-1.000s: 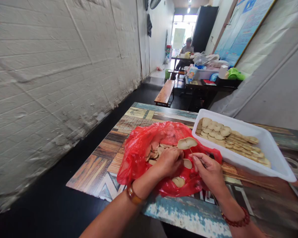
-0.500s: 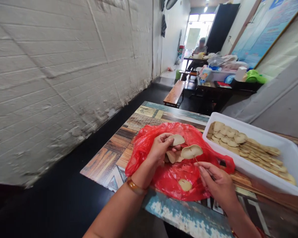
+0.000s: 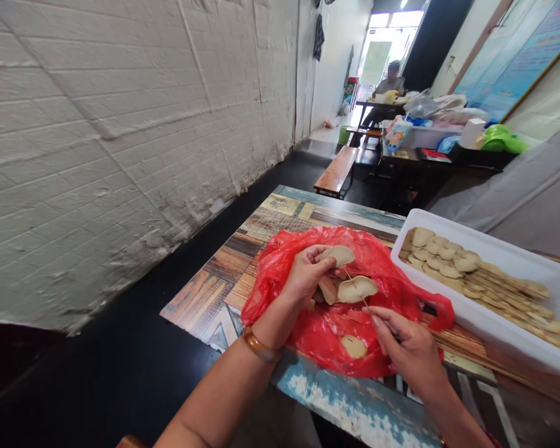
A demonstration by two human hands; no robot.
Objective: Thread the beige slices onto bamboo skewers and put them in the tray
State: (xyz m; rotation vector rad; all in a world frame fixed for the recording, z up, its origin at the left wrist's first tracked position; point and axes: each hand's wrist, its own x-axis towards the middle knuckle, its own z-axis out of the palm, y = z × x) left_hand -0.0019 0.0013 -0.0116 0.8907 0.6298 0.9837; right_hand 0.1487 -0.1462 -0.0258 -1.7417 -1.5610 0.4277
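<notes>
My left hand (image 3: pixel 310 269) pinches a thin, pale beige slice (image 3: pixel 340 255) by its edge. My right hand (image 3: pixel 404 339) grips a thin wooden skewer (image 3: pixel 364 303) low on its shaft. One curved beige slice (image 3: pixel 356 289) is threaded on that skewer, and the stick's upper end reaches the slice in my left hand; whether it pierces it I cannot tell. Below both hands spreads a red plastic bag (image 3: pixel 317 330), with several more slices (image 3: pixel 327 290) partly hidden behind my left hand. A single slice (image 3: pixel 353 346) lies flat on the bag's near part.
A white plastic tub (image 3: pixel 504 249) at the right holds rows of skewered slices. Bare skewers (image 3: pixel 508 367) lie beside it on the wood-patterned table (image 3: pixel 210 286). Beyond are a bench (image 3: pixel 336 169), a cluttered table (image 3: pixel 410 154) and a seated person (image 3: pixel 389 84). A white wall (image 3: pixel 135 137) runs along the left.
The skewer's upper end now shows above the threaded slice, at the slice in my left hand. That left-hand slice and the skewer have come closer together. The whole view has shifted slightly.
</notes>
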